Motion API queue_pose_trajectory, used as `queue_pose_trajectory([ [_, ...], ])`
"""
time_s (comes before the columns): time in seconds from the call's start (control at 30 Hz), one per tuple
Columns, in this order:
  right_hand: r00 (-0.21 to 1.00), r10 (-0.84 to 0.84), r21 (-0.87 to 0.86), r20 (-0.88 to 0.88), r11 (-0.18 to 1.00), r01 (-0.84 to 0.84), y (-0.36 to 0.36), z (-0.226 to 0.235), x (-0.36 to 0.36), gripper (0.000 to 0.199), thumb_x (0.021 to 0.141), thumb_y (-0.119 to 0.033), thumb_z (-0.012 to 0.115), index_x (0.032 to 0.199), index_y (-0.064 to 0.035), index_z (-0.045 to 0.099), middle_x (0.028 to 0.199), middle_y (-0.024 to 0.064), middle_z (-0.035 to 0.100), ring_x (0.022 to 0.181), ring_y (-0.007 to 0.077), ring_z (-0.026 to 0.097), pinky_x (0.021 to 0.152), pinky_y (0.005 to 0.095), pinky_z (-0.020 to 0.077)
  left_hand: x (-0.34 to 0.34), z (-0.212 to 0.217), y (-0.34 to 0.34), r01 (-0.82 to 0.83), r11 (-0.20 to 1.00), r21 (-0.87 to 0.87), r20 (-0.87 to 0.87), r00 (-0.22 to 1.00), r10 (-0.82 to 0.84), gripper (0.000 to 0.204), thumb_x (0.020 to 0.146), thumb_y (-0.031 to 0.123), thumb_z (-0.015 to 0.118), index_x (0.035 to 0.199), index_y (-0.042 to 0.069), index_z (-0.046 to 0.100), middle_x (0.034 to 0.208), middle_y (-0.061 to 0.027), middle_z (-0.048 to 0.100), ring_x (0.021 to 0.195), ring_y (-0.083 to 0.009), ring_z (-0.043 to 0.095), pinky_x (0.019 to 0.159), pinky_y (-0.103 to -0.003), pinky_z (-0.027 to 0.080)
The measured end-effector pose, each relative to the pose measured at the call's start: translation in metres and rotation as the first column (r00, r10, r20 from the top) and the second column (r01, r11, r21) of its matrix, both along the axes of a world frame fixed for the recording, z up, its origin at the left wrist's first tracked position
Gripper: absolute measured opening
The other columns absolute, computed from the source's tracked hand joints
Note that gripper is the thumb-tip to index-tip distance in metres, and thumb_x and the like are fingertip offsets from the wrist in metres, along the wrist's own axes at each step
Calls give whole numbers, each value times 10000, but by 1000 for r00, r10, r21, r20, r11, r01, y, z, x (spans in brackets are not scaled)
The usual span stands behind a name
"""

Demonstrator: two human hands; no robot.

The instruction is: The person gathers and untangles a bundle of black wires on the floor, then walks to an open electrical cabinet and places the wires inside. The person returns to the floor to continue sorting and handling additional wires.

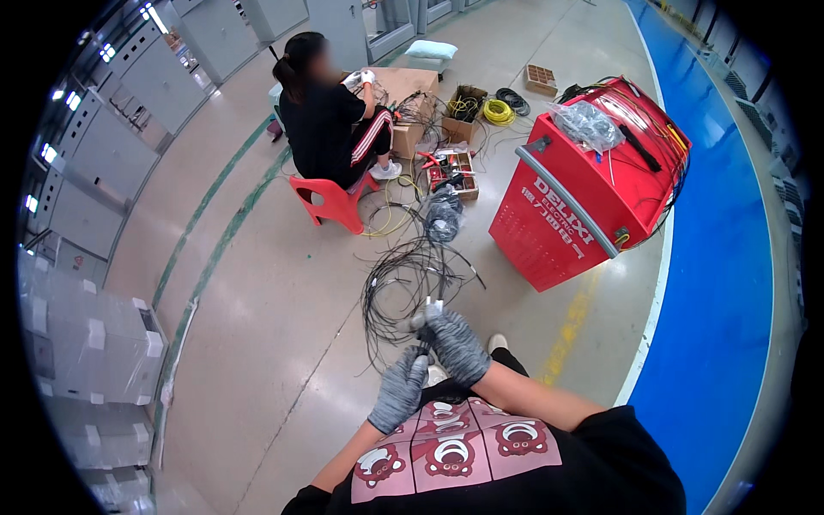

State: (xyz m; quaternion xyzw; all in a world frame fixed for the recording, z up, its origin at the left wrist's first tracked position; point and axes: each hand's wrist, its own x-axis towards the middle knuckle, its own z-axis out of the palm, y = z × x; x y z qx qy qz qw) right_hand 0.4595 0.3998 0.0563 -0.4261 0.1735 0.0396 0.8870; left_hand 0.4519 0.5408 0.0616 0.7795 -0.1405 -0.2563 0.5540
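Centre of frame: long, thin black cable bundle (441, 273), loops overlapping. Right hand in grey knit glove (457, 345): fingers clasping bundle's near end. Left hand, matching glove (401, 390): grip, I cannot tell. Risk I log: crossed strands tangling if pulled.

6 o'clock: wires (441, 273) partly hidden by right hand (457, 345); left hand's (401, 390) grip unclear | 6: shirt (489, 481) cut off | 8: boxes (112, 386) cut by rim | 1: tray (468, 194) contents too small to tell
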Motion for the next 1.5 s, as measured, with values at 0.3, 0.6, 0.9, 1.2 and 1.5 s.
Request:
queue_pose_trajectory([
  [0.3, 941, 304, 263, 149, 905, -334, -27, -8, 44, 360, 920, -339, 497, 1109, -40, 566, 940, 50, 624, 859, 133, 596, 756, 269, 488, 34, 26, -49, -266, 962, -65, 14, 963, 268, 256, 949, 246, 434, 1073, 37, 513, 775, -16, 540, 642, -66, 453, 573, -214, 397],
  [0.6, 910, 412, 432, 40, 814, -388, -129, -58, 101, 312, 880, -280, 578, 1084, -47, 544, 1014, 138, 634, 924, 238, 626, 827, 371, 499, 31, 37, -105, -423, 900, 108, -369, 823, 432, 270, 919, 304, 513, 965, 41, 558, 627, 52, 443, 515, -25, 374, 445, -179, 290],
  [0.9, 790, 589, 235, 172, 754, -613, -163, -20, 125, 232, 862, -298, 602, 930, -84, 541, 879, 64, 628, 810, 155, 606, 700, 290, 492, 37, 36, -155, -534, 845, 31, -381, 775, 504, 223, 934, 249, 489, 1022, 58, 563, 636, 14, 544, 464, -32, 351, 413, -187, 254],
  [1.2, 716, 692, 7, 95, 719, -695, -195, -28, 125, 228, 821, -216, 656, 935, -62, 533, 732, 2, 550, 564, 65, 520, 494, 204, 444, 32, 20, -180, -565, 807, 174, -146, 795, 589, 171, 935, 199, 482, 990, 53, 552, 632, -8, 565, 467, -29, 347, 432, -192, 247],
  [1.5, 700, 708, 4, 97, 703, -711, -211, -37, 132, 300, 816, -268, 670, 976, -44, 550, 744, 25, 601, 599, 73, 557, 523, 205, 469, 46, 15, -196, -620, 776, 113, -178, 756, 630, 183, 912, 222, 516, 951, 51, 566, 607, -63, 613, 387, -32, 342, 366, -195, 250],
])
